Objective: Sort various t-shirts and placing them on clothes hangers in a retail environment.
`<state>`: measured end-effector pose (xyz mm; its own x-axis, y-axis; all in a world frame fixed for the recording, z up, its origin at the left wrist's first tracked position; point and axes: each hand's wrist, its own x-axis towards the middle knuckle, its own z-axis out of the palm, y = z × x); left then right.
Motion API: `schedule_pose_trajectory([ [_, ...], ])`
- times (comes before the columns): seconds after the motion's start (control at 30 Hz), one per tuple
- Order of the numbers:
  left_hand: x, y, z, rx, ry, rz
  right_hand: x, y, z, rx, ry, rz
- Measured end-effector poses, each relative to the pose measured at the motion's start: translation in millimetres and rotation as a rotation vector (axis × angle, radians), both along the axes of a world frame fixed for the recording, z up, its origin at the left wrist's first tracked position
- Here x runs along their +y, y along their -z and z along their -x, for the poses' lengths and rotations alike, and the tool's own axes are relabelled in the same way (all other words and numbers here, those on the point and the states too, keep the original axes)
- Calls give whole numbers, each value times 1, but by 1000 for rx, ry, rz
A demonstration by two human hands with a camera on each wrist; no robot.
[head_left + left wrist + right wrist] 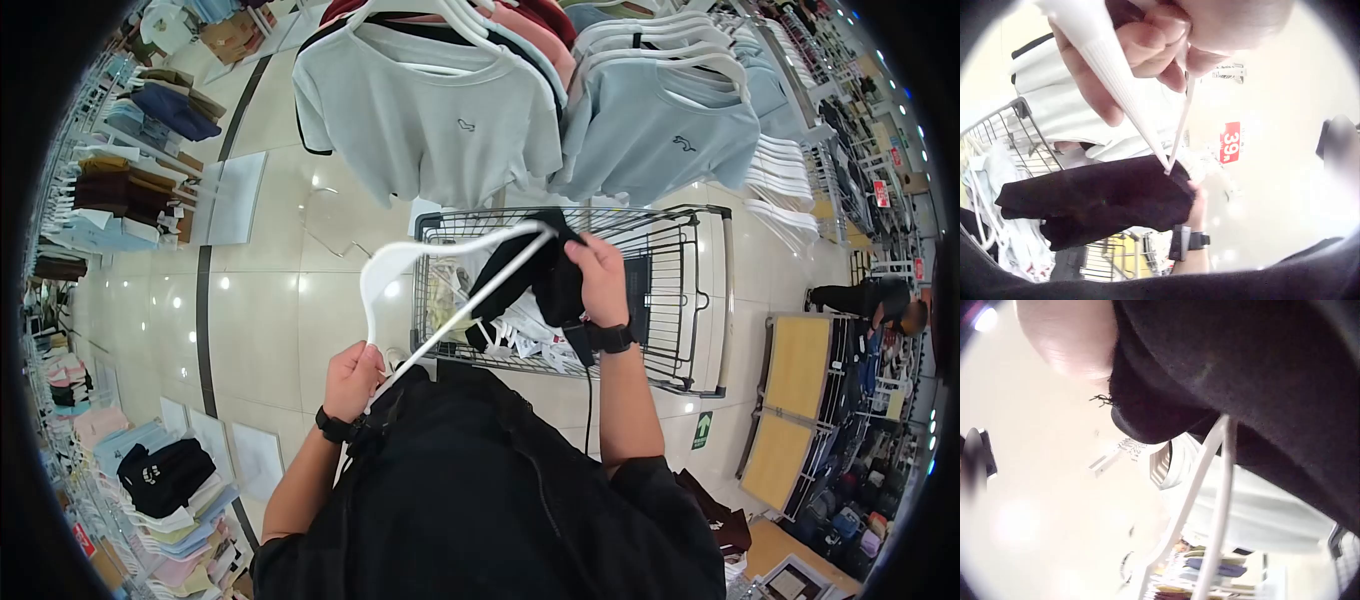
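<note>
My left hand [352, 382] grips one end of a white clothes hanger [400, 255] in front of my body. The other end of the hanger meets a black garment [556, 280], which my right hand [602, 285] pinches above the shopping cart [690, 300]. In the left wrist view the garment [1104, 197] hangs in folds, with the hanger's corner [1168, 169] against it. The right wrist view shows the hanger's two bars [1217, 481] meeting at the edge of the dark cloth [1260, 369]; part of the hanger there is hidden by the cloth.
White hangers and clothes [535, 340] lie in the cart. Light grey shirts [440, 120] and blue shirts [665, 130] hang on a rack just beyond it. More clothes racks [130, 200] line the left, and another person [870, 300] is at the right.
</note>
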<state>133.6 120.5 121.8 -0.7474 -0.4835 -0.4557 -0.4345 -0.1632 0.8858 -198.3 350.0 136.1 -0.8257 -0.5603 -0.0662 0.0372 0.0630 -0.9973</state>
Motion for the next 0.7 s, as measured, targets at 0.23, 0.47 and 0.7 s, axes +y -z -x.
schedule_pose_trajectory([
  [0.23,23,-24,31,113,8,-368,23,35,13,367,143,-466],
  [0.47,22,-9,25,45,125,-596,38,98,-17,439,224,-680],
  [0.7,6,-15,12,-32,220,-594,44,117,-28,115,343,-546],
])
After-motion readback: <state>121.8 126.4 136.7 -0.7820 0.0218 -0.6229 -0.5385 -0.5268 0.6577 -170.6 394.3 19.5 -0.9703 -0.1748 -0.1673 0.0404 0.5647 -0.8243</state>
